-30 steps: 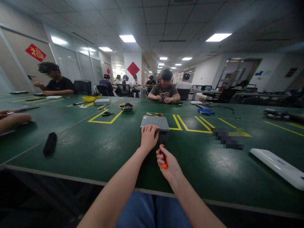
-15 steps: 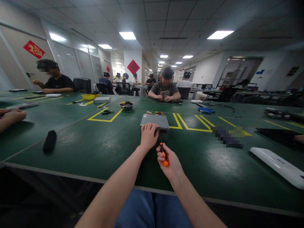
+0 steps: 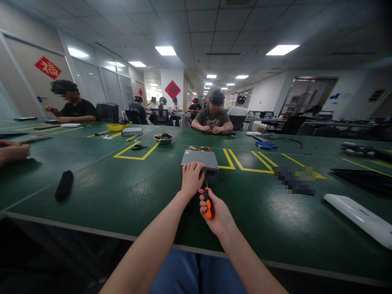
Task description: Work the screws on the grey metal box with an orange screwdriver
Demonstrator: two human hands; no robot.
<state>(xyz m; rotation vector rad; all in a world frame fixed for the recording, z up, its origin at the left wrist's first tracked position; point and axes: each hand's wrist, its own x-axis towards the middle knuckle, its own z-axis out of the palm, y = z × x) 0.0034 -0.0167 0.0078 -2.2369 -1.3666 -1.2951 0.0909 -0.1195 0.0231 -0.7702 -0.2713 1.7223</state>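
A grey metal computer power supply [image 3: 199, 158] sits on the green table in front of me, with coloured cables [image 3: 200, 149] at its far side. My left hand [image 3: 192, 176] grips its near left part, fingers draped over the top edge. An orange and black screwdriver [image 3: 208, 204] is wrapped in the fingers of my right hand [image 3: 218, 211]. Its thin shaft points up and away toward the near face of the power supply, right beside my left fingers. Whether the tip sits in a screw is too small to tell.
A metal bowl [image 3: 163, 139] with tools stands beyond, left of the power supply. A black block [image 3: 64, 185] lies on the left, a white casing [image 3: 358, 216] on the right. Blue gloves [image 3: 266, 145] lie farther back. A person [image 3: 212, 116] sits opposite; another person's hand [image 3: 14, 151] is at left.
My right hand has shifted slightly left and nearer to me, and the screwdriver stands straighter toward the power supply. My left hand stays on the power supply.
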